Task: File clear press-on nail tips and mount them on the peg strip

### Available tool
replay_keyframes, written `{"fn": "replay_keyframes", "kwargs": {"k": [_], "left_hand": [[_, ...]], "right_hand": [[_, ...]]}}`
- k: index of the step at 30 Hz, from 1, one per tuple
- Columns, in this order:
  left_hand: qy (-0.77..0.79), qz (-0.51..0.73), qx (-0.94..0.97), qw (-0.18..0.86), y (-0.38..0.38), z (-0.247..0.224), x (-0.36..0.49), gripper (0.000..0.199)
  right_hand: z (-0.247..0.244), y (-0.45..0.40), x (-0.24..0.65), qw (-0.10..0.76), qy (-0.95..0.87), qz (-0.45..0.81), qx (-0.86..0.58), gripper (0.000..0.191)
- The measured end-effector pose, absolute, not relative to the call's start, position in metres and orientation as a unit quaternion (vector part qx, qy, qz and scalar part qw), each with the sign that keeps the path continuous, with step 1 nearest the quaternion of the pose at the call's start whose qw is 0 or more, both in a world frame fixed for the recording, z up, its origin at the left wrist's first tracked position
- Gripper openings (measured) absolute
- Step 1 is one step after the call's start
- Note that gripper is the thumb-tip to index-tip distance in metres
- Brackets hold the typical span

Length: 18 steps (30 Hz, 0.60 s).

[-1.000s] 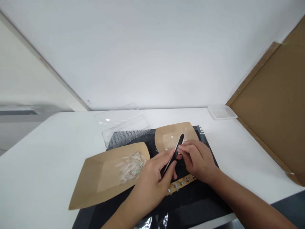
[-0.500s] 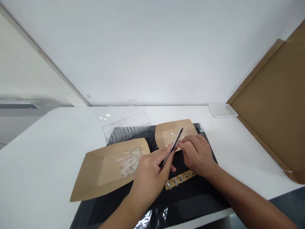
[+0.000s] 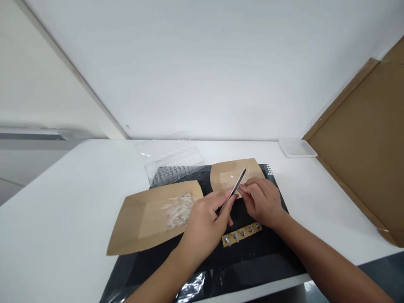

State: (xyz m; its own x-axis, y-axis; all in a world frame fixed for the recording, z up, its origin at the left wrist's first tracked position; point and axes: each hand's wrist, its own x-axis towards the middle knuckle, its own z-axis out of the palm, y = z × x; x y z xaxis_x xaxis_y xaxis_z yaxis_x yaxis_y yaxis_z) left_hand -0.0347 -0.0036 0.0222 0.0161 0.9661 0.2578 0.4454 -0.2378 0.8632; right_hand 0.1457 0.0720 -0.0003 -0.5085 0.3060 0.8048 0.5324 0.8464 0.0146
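My left hand (image 3: 210, 214) is closed around a thin flat piece with a dark edge and a pale face (image 3: 233, 189), tilted up and seen nearly edge-on. Beside it my right hand (image 3: 261, 201) pinches thumb and fingers together close to that face; whatever lies between the fingertips is too small to make out. Behind both hands sits a small brown paper tray (image 3: 217, 168) with clear film and white dots in it. Below them, a yellowish strip (image 3: 232, 239) carrying several small shiny pieces rests on a black mat (image 3: 261, 256).
A larger brown paper tray (image 3: 132, 227) at left contains a heap of clear plastic pieces (image 3: 179, 210). Clear plastic cases (image 3: 176, 162) lie behind it. A shallow translucent container (image 3: 296, 148) stands by the wall, near a large cardboard sheet (image 3: 362, 155) on the right.
The view has shifted slightly, so the trays and mat appear a little further right. Both hands keep their places around the flat piece, with small movement of the right fingertips.
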Motion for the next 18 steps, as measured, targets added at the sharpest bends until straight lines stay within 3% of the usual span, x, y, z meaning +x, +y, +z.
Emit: {"fn": "replay_keyframes", "kwargs": {"k": [8,14,18], "left_hand": [[0.527,0.472,0.626,0.328,-0.002,0.021,-0.036,0.028],[0.443,0.438,0.625,0.471,-0.002,0.028,-0.039,0.038],[0.425,0.42,0.662,0.452,0.003,0.027,-0.044,0.038]], "right_hand": [[-0.004,0.069,0.153,0.44,-0.857,-0.086,-0.254,0.01],[-0.005,0.07,0.158,0.458,-0.853,-0.052,-0.244,0.011],[-0.004,0.069,0.162,0.472,-0.847,-0.052,-0.239,0.011]]}}
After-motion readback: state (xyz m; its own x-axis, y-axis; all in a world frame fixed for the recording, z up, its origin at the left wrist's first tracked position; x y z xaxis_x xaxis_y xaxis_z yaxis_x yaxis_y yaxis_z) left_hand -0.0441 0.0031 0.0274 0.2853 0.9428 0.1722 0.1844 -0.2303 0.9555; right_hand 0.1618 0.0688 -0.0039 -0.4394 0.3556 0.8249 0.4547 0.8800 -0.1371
